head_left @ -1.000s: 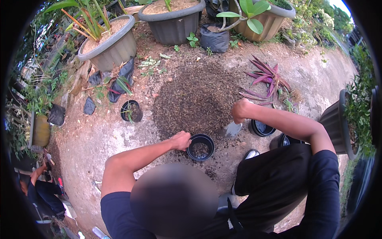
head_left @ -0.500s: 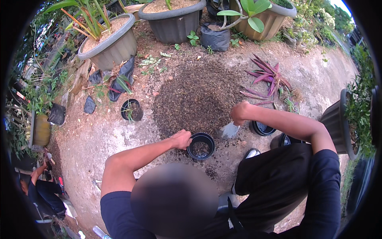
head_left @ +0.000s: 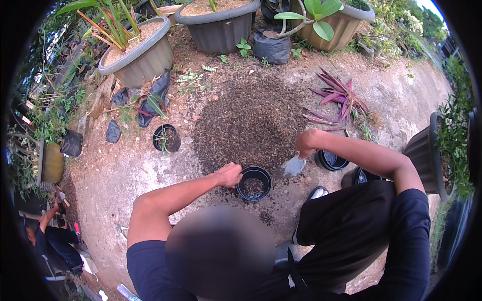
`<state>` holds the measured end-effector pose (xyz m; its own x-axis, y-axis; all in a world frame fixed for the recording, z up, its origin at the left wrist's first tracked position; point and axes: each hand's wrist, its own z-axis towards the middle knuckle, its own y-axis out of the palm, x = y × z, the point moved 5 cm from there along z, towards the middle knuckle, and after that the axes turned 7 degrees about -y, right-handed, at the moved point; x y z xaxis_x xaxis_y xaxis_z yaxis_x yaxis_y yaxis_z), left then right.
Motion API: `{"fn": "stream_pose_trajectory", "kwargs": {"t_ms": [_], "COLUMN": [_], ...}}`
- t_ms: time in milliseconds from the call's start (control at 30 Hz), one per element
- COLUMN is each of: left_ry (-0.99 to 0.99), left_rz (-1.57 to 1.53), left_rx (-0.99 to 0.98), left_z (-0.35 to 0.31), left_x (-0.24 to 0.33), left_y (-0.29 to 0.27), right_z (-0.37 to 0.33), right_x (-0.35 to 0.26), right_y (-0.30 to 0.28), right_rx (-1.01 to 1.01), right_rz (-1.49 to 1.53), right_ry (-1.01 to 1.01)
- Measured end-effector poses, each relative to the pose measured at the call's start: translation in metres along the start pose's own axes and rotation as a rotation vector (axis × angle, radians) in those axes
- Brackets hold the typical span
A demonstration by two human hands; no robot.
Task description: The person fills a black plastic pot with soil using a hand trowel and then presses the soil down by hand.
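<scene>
My left hand (head_left: 229, 175) is closed on the left rim of a round black plant pot (head_left: 253, 194), which stands upright on the ground. Some dark soil (head_left: 253, 184) lies in the bottom of the pot. In my right hand (head_left: 307, 143) is a trowel (head_left: 292, 166) with a pale metal blade; my fingers wrap its handle and hide it. The blade points down and left at the near right edge of a broad heap of dark, loose potting soil (head_left: 246, 123). Just right of the trowel sits another black pot (head_left: 332, 159).
A small potted plant (head_left: 167, 139) stands left of the heap; a purple-leaved plant (head_left: 341, 98) lies to its right. Large planters (head_left: 216, 30) line the far side, with a black bag-potted plant (head_left: 272, 46) among them. Another person (head_left: 50, 241) sits at the far left.
My right hand and the trowel have shifted slightly to the right, away from the soil heap. My left hand and the pot have stayed nearly where they were.
</scene>
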<state>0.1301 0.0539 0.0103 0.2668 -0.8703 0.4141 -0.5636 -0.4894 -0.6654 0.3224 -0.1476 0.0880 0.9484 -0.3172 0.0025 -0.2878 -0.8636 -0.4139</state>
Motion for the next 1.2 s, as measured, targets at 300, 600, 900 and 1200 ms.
{"fn": "stream_pose_trajectory", "kwargs": {"t_ms": [300,600,900,1200], "left_ry": [0.027,0.038,0.014,0.037], "left_rz": [0.020,0.049,-0.008,0.005], "left_rx": [0.027,0.010,0.007,0.000], "left_z": [0.002,0.002,0.002,0.004], "left_x": [-0.002,0.001,-0.002,0.000], "left_y": [0.002,0.002,0.002,0.002], "right_z": [-0.008,-0.006,-0.009,0.005], "right_x": [0.018,0.022,0.010,0.012], "right_y": [-0.004,-0.009,-0.004,0.053], "right_rx": [0.094,0.255,0.475,0.668], "right_rz": [0.147,-0.048,0.072,0.100], "right_ry": [0.041,-0.020,-0.023,-0.102]}}
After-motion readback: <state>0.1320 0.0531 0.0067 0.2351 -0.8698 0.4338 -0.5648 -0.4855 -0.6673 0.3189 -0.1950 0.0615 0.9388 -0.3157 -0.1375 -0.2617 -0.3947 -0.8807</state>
